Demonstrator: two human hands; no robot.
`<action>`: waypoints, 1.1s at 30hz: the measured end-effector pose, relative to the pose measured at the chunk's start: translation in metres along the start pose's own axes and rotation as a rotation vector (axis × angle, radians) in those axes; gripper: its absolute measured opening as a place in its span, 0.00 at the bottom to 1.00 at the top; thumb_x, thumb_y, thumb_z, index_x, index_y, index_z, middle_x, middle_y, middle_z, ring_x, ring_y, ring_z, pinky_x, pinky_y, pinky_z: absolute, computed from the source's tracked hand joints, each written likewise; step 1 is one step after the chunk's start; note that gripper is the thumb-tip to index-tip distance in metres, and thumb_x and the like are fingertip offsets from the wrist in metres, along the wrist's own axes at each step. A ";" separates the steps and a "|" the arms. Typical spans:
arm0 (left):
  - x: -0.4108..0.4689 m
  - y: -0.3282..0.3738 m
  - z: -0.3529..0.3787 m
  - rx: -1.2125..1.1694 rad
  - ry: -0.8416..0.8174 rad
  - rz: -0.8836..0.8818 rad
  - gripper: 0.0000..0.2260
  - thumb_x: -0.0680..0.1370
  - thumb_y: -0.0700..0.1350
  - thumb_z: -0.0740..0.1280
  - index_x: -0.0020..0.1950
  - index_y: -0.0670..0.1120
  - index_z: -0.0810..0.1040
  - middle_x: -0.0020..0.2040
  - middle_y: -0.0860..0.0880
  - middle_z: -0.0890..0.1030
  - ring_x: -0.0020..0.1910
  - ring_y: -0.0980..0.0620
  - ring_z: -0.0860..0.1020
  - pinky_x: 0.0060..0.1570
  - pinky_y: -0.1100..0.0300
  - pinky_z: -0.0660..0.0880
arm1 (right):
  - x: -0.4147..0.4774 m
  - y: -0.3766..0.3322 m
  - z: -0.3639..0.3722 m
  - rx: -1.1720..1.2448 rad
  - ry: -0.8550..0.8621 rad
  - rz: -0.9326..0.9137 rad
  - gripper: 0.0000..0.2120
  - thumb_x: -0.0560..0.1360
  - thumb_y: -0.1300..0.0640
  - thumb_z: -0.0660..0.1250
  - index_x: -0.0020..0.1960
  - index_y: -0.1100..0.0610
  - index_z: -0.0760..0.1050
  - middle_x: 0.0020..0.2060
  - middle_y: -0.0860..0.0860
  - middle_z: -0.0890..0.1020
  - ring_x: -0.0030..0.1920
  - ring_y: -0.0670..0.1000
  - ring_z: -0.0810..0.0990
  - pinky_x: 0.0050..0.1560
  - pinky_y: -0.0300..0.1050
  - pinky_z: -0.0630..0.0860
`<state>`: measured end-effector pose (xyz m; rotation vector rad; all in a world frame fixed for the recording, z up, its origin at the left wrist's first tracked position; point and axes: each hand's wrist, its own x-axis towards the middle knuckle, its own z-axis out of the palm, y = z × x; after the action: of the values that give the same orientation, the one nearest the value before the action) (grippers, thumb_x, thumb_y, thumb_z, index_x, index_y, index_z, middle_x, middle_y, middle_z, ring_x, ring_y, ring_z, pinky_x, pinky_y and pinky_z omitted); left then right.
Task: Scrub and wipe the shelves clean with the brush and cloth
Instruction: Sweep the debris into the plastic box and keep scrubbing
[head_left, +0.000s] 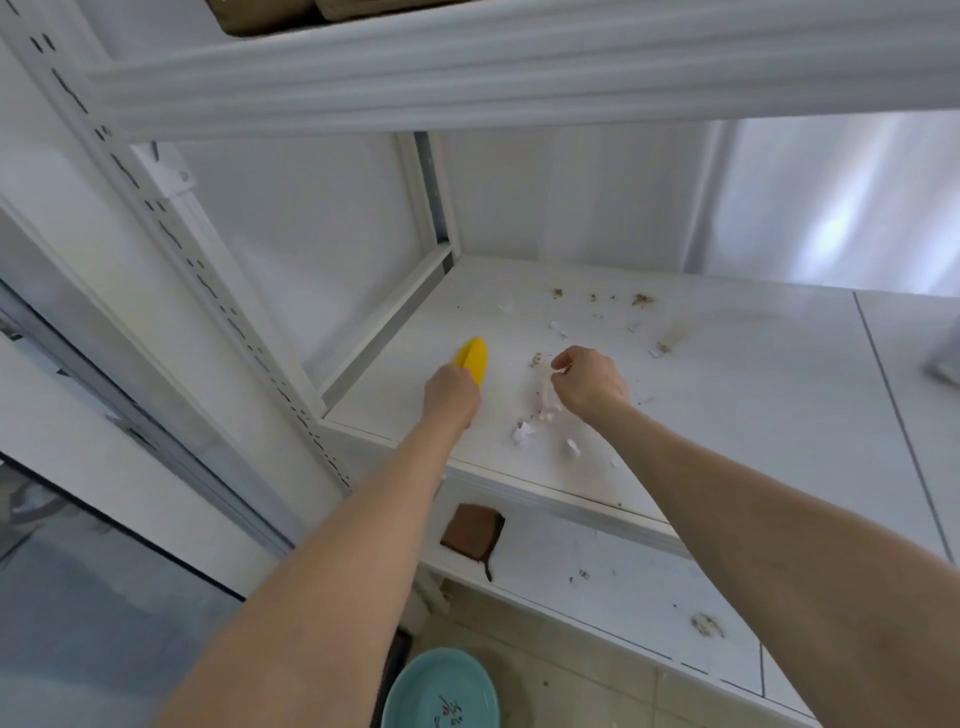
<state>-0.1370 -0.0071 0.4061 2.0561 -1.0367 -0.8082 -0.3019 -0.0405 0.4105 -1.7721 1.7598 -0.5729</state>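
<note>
Left hand (451, 392) grips yellow brush (471, 358), bristles down on white shelf (727, 415). Right hand (589, 382) fingers curled above paper scraps (524, 431); whether pinching any, cannot tell. Brown cloth (472, 532) lies on lower shelf (623, 597).

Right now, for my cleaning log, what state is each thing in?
Yellow plastic brush: gripped by left hand.
White metal middle shelf: littered with scraps and crumbs.
Right hand: curled above scraps; hold unclear.
Brown folded cloth: lying untouched on lower shelf.
Teal bowl: upright on floor.
</note>
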 end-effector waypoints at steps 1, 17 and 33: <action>0.003 -0.005 0.000 0.008 0.020 -0.027 0.17 0.82 0.44 0.54 0.61 0.35 0.75 0.58 0.34 0.79 0.55 0.36 0.79 0.55 0.45 0.77 | -0.001 0.005 -0.003 0.006 0.002 0.009 0.17 0.77 0.62 0.59 0.63 0.51 0.75 0.60 0.50 0.78 0.49 0.52 0.79 0.42 0.43 0.73; -0.020 0.046 0.033 -0.040 -0.116 0.063 0.13 0.79 0.39 0.54 0.57 0.34 0.73 0.32 0.45 0.75 0.25 0.51 0.70 0.20 0.65 0.67 | 0.001 0.036 -0.048 0.001 0.068 0.028 0.18 0.75 0.61 0.59 0.62 0.51 0.76 0.59 0.50 0.79 0.52 0.54 0.80 0.52 0.47 0.78; 0.057 0.060 0.080 0.325 -0.282 0.247 0.16 0.81 0.40 0.54 0.66 0.36 0.71 0.61 0.37 0.77 0.56 0.40 0.79 0.48 0.56 0.76 | 0.065 0.042 -0.048 0.002 0.162 0.171 0.16 0.76 0.61 0.59 0.61 0.51 0.76 0.59 0.49 0.79 0.47 0.51 0.79 0.43 0.43 0.74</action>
<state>-0.1950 -0.1057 0.3955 2.0543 -1.6359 -0.8604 -0.3624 -0.1081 0.4128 -1.5921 1.9963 -0.6605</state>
